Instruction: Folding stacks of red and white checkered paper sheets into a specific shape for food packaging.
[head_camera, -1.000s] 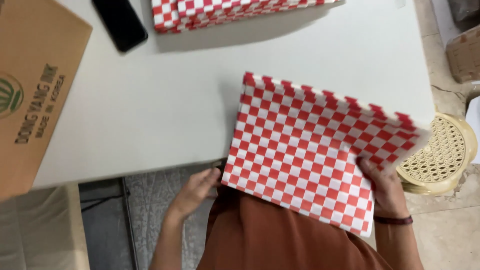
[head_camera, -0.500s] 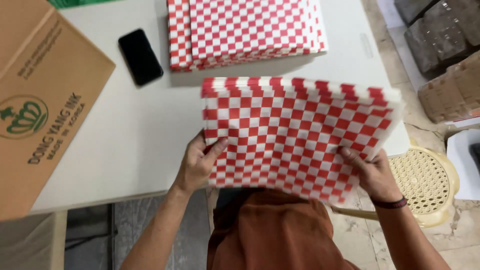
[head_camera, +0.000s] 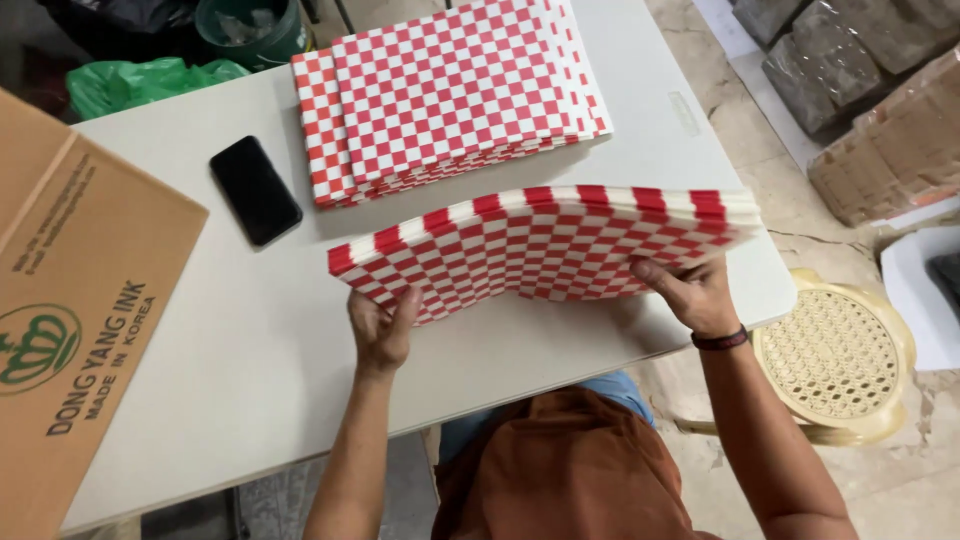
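A thick stack of red-and-white checkered paper sheets (head_camera: 540, 245) is lifted over the white table (head_camera: 250, 350), its far edge raised and its middle sagging. My left hand (head_camera: 382, 328) grips the stack's near left corner from below. My right hand (head_camera: 692, 292), with a dark band on the wrist, holds the near right edge. A second, larger pile of the same checkered sheets (head_camera: 450, 95) lies flat on the table farther back.
A black phone (head_camera: 255, 190) lies on the table left of the flat pile. An open brown cardboard box (head_camera: 70, 320) covers the table's left side. A cream woven stool (head_camera: 835, 355) stands at the right, with wrapped bundles (head_camera: 880, 130) on the floor and a green bucket (head_camera: 250, 30) behind.
The view has tilted up from my lap to the table. Both hands have lifted the checkered stack from near my lap to above the table, and its top edge has tipped away from me.
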